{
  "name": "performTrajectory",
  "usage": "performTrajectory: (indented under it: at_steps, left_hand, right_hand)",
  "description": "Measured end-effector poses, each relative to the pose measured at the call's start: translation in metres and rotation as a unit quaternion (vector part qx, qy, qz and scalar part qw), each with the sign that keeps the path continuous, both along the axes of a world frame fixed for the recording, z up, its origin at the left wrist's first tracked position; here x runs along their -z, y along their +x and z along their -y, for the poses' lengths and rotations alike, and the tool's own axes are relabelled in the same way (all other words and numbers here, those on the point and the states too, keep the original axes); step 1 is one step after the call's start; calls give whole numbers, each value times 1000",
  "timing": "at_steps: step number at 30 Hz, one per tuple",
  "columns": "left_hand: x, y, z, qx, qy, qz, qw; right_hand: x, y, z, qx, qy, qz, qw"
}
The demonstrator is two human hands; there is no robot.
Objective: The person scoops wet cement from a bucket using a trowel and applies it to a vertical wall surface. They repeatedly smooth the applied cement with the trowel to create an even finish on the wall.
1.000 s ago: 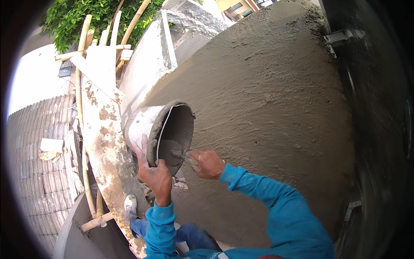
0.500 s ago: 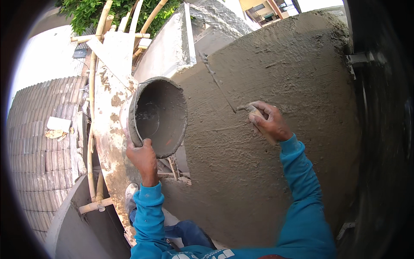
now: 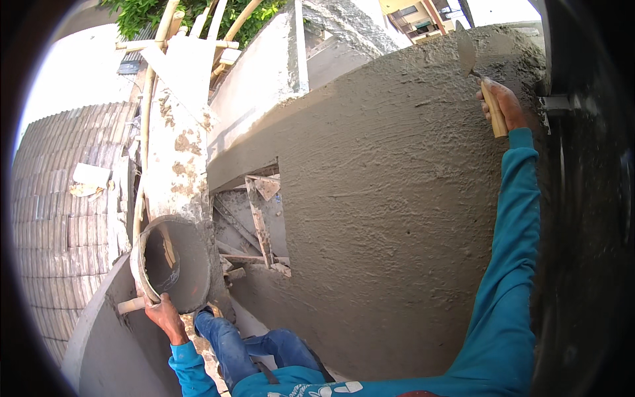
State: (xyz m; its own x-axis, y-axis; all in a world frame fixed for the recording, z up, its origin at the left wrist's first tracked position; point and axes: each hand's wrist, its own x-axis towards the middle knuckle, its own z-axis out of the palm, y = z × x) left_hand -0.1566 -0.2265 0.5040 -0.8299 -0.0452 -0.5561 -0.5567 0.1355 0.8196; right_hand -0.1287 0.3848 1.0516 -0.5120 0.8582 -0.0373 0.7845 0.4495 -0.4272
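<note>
By its rim, a mortar-caked bucket (image 3: 188, 268) is gripped in my left hand (image 3: 167, 317), low on the left. Its mouth faces me, and inside I make out a little grey residue and a stick-like wooden piece. My right hand (image 3: 504, 106) is wrapped round the wooden handle of a pointed trowel (image 3: 467, 51), arm stretched out to the upper right. The blade points up, over the top part of the wet, grey-plastered wall (image 3: 383, 178); whether it touches the plaster I cannot tell.
An opening (image 3: 251, 218) with wooden pieces breaks the wall's left part. A mortar-splashed plank (image 3: 182, 145) runs beside bamboo poles (image 3: 147, 126). Further left lies a corrugated roof (image 3: 73, 225). A metal bracket (image 3: 554, 104) juts at the right edge.
My right hand has swung up and right with the trowel, from the wall's middle to its top right. My left hand has lowered the bucket down and left, uncovering the wall opening.
</note>
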Motion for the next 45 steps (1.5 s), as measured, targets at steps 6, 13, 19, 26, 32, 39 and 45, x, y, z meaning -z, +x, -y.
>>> performTrajectory:
  at_steps: [6, 13, 19, 26, 32, 39, 45]
  left_hand:
    - [3, 40, 90, -35, -82, -6, 996]
    - [-12, 65, 132, -67, -112, 41, 991]
    - [-19, 60, 115, -86, -77, 70, 991]
    - [-25, 53, 94, -51, 19, 24, 998]
    - [-29, 50, 98, -24, 0, 28, 999]
    - [-48, 44, 74, -21, -21, 4, 1000]
    - [-33, 51, 49, -40, -40, 3, 998]
  right_hand:
    - [119, -28, -27, 17, -8, 136, 991]
    - [33, -7, -35, 41, 53, 54, 996]
    - [-29, 8, 4, 42, 281, 264, 922]
    - [31, 22, 135, -62, 315, 202, 925]
    - [143, 16, 211, -176, -175, 36, 968]
    - [367, 55, 103, 48, -33, 19, 998]
    - [348, 152, 223, -36, 23, 61, 997]
